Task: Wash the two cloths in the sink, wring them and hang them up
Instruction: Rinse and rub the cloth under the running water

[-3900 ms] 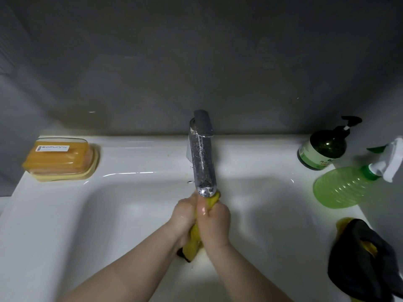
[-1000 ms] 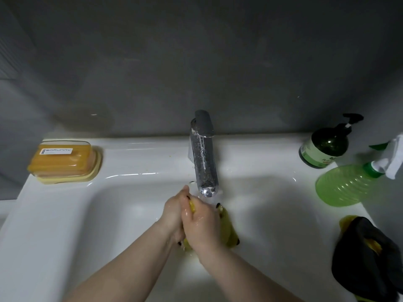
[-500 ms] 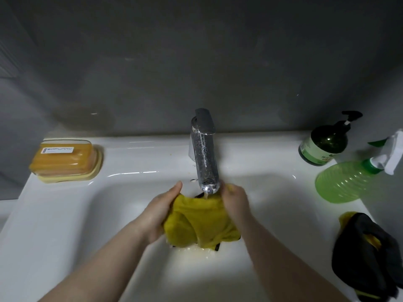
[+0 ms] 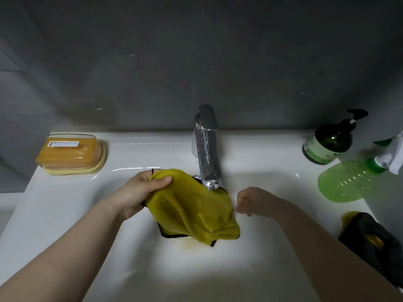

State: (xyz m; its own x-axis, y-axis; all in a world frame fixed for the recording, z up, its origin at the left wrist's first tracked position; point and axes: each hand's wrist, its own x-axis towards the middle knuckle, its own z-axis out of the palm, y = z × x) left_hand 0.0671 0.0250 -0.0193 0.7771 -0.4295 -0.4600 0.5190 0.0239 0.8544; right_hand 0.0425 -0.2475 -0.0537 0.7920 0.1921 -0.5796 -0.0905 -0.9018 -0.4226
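The left hand (image 4: 139,192) pinched the yellow cloth (image 4: 192,212) by its top corner, thumb over fingers. The cloth draped rightward under the tap (image 4: 207,153). Just beside its right edge, the right hand (image 4: 250,201) hung blurred, its fingers loosely curled and gripping nothing. Bare sink (image 4: 196,269) lay below both hands.

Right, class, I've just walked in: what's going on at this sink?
A person is washing a yellow cloth in the sink, under the tap. The left hand grips its upper corner. The right hand is close beside its right edge, blurred; whether it holds the cloth is unclear. The second cloth, dark with yellow, lies bunched on the sink's right rim, not yet hung.
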